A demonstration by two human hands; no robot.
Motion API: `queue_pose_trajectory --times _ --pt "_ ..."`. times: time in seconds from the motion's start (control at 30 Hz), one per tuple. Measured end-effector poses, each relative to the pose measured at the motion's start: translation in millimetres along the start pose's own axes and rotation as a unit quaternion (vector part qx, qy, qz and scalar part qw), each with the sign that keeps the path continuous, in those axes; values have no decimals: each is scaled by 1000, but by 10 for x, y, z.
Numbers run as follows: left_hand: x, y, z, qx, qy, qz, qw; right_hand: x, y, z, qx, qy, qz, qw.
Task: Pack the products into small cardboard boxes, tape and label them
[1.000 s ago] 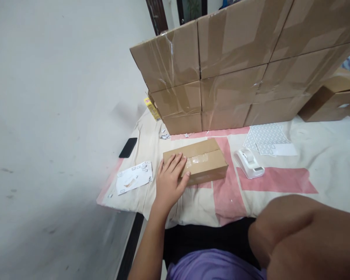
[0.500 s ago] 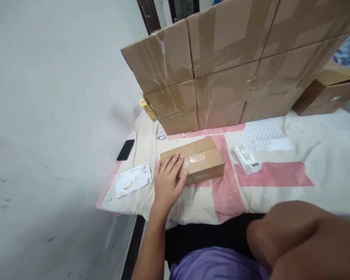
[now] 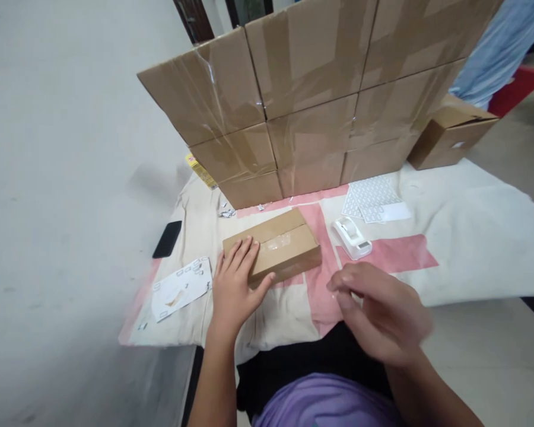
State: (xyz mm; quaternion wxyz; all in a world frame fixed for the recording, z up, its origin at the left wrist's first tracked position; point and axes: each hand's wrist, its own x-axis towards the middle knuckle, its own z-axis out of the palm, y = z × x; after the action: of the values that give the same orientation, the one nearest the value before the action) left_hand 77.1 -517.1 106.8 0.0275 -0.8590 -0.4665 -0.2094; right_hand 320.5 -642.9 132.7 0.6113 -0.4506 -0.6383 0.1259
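A small cardboard box (image 3: 285, 246) lies flat on the cloth, with a strip of clear tape across the seam on its top. My left hand (image 3: 238, 276) rests on the box's left end, fingers spread over the top and thumb along the near side. To the right of the box and nearer to me, my right hand (image 3: 378, 311) hovers in a pinch, slightly blurred. Thumb and forefinger meet; whatever may be between them is too small to make out. Beyond that hand stands a white tape dispenser (image 3: 352, 238), with sheets of printed labels (image 3: 374, 198) behind it.
A wall of taped cartons (image 3: 311, 136) rises along the back. An open-flapped carton (image 3: 454, 136) stands at the back right. On the left are a black phone (image 3: 167, 239), a marked white paper (image 3: 180, 289) and a yellow box (image 3: 201, 172). Foil scraps (image 3: 226, 211) lie near the cartons.
My right hand has come into view from the lower right, now pinched beside the box. My left hand has stayed on the box. The whole view has shifted to the right.
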Motion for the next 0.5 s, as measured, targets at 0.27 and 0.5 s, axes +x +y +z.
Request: queue_pose_trajectory --times 0.27,0.5 --pt "374 -255 26 12 -35 38 999 -145 1374 -383 -172 135 194 956" --pt "870 -450 6 34 -128 0 991 -40 1680 -372 -133 85 239 958"
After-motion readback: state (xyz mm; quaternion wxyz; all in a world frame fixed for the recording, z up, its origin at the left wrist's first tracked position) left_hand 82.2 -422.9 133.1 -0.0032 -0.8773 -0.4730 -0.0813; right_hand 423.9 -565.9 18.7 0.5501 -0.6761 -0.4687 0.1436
